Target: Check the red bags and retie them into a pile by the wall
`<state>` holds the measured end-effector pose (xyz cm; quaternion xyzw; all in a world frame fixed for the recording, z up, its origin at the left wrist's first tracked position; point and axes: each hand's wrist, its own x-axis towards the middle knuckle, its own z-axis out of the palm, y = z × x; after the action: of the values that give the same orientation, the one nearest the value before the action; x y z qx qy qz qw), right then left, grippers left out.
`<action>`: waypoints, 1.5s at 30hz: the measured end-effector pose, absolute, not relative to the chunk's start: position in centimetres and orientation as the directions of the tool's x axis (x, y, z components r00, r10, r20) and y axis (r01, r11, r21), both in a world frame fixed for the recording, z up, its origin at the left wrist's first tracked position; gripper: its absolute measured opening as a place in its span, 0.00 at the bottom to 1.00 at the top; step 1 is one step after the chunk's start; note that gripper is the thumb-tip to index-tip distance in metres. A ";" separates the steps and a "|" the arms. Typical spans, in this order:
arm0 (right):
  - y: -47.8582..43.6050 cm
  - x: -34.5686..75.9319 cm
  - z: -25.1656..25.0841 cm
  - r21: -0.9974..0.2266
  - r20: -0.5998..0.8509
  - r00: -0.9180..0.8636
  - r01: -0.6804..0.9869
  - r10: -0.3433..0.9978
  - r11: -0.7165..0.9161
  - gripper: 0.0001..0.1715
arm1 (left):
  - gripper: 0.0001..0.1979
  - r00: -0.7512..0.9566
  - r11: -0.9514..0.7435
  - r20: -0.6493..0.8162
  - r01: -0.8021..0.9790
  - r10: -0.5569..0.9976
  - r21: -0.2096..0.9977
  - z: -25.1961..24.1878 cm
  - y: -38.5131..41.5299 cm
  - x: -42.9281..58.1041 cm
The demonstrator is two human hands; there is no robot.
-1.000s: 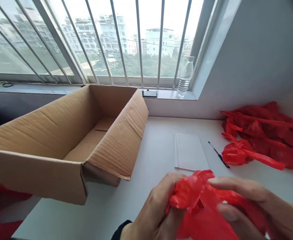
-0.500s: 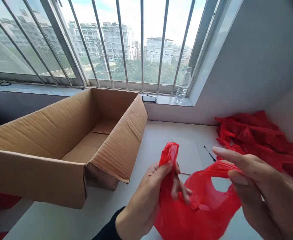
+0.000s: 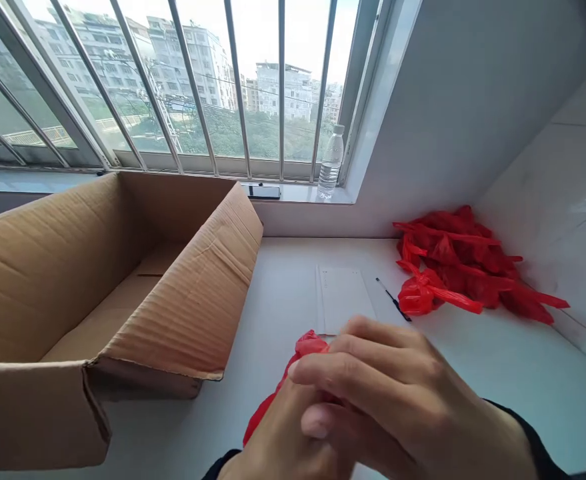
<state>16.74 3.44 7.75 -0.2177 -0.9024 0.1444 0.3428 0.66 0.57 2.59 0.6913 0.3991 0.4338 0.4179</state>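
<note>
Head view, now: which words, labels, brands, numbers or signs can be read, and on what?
None can be read.
White booklet: tiny marks near its upper left corner, too small to read.
Cardboard box: no print legible on the sides in view.
Bottle: no readable label.

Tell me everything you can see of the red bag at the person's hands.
The red bag looks like thin, slightly glossy plastic film, crumpled. Only part of it shows: a bunched tip above the left hand and a narrow strip slanting down along that hand's left edge. The right hand covers the left and hides much more, so handles, opening or any knot cannot be made out. It shows against the white tabletop, to the right of the cardboard box.
</note>
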 end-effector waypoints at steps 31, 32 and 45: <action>5.9 16.3 -2.1 -0.985 -0.024 -0.597 0.152 0.802 0.084 0.15 | 0.24 0.277 -0.657 0.611 0.483 0.741 0.578 -3.5 2.8 -3.4; 5.9 16.5 -2.1 -0.974 0.015 -0.565 0.178 0.825 0.140 0.15 | 0.27 0.312 -0.660 0.592 0.490 0.743 0.570 -3.8 2.7 -3.7; 2.1 21.8 -9.1 -0.725 0.129 -0.131 0.664 0.983 0.184 0.16 | 0.33 0.250 -0.385 0.316 0.774 0.915 0.503 -11.4 -4.6 -6.2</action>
<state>21.79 2.07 -9.11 -0.5835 -0.7055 0.2601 0.3067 -6.24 -4.64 -11.44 0.7811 0.5406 0.2875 0.1229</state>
